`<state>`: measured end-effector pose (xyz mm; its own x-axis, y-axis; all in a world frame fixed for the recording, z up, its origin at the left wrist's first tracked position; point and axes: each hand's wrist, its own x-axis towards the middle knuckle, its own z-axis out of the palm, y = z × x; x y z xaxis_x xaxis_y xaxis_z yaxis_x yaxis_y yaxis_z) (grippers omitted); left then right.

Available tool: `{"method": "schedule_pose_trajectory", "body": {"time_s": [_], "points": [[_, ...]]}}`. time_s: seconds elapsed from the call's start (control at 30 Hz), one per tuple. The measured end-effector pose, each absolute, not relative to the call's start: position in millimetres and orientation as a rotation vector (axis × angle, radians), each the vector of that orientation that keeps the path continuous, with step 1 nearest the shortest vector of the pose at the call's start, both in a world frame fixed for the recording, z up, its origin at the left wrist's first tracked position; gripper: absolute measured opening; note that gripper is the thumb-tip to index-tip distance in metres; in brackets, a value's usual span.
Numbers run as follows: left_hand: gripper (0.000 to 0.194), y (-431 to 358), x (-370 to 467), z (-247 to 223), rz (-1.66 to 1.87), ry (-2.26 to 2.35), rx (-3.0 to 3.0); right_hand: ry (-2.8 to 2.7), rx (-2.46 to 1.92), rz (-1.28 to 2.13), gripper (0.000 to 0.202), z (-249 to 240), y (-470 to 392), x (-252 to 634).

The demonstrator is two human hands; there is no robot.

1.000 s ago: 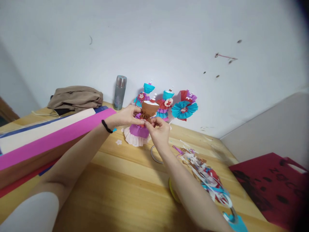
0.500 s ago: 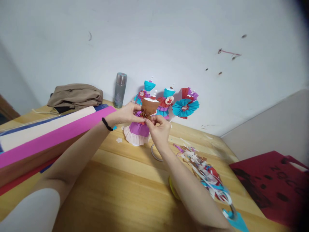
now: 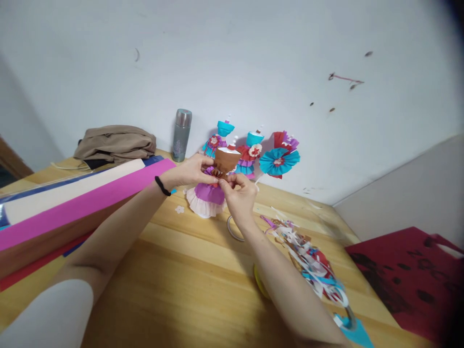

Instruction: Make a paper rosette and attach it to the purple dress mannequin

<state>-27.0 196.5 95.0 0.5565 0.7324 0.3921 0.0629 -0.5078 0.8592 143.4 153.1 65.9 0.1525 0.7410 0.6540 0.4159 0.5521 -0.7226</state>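
A small dress form with a brown paper bodice, a purple skirt and a pale pink frill stands upright on the table. At its waist is a pleated paper flower in brown and purple, largely covered by fingers. From the left, my left hand pinches the flower's edge between thumb and fingers. My right hand is closed at the flower's lower right side, its fingertips meeting my left thumb. Behind stand a blue-topped dress form, another blue-topped dress form and a large blue pleated rosette.
Coloured paper sheets lie at left, near a brown cloth and a grey flask. Paper scraps spread at right, with a tape ring nearby. A red bag lies beyond the table's right edge.
Hardly anything differs. The view has shifted very slightly; both hands keep their pinch at the waist of the dress form.
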Motion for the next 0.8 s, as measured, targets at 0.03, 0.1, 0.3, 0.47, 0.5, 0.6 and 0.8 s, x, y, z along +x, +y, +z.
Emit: {"method": "schedule_pose_trajectory", "body": {"time_s": [0.03, 0.1, 0.3, 0.47, 0.5, 0.6, 0.8], "points": [[0.026, 196.2, -26.9, 95.3, 0.988, 0.639, 1.932, -1.474, -1.046, 0.315, 0.018, 65.9, 153.1, 143.6], [0.028, 196.2, -26.5, 95.3, 0.998, 0.631, 1.927, -1.479, -1.039, 0.328, 0.018, 65.6, 153.3, 144.0], [0.025, 199.3, -26.0, 92.7, 1.008, 0.659, 1.906, -1.461, -1.041, 0.325, 0.018, 64.9, 154.6, 143.0], [0.024, 198.8, -26.2, 92.3, 1.016, 0.695, 1.916, -1.456, -1.034, 0.310, 0.016, 65.3, 154.6, 140.9], [0.025, 198.3, -26.2, 92.6, 1.017, 0.693, 1.921, -1.454, -1.032, 0.309, 0.017, 65.2, 154.6, 141.0], [0.027, 197.0, -26.2, 93.8, 1.012, 0.690, 1.953, -1.467, -1.043, 0.312, 0.018, 65.1, 153.8, 142.6], [0.028, 198.2, -26.4, 93.1, 0.998, 0.709, 2.015, -1.545, -1.003, 0.349, 0.018, 65.1, 148.5, 149.8]]}}
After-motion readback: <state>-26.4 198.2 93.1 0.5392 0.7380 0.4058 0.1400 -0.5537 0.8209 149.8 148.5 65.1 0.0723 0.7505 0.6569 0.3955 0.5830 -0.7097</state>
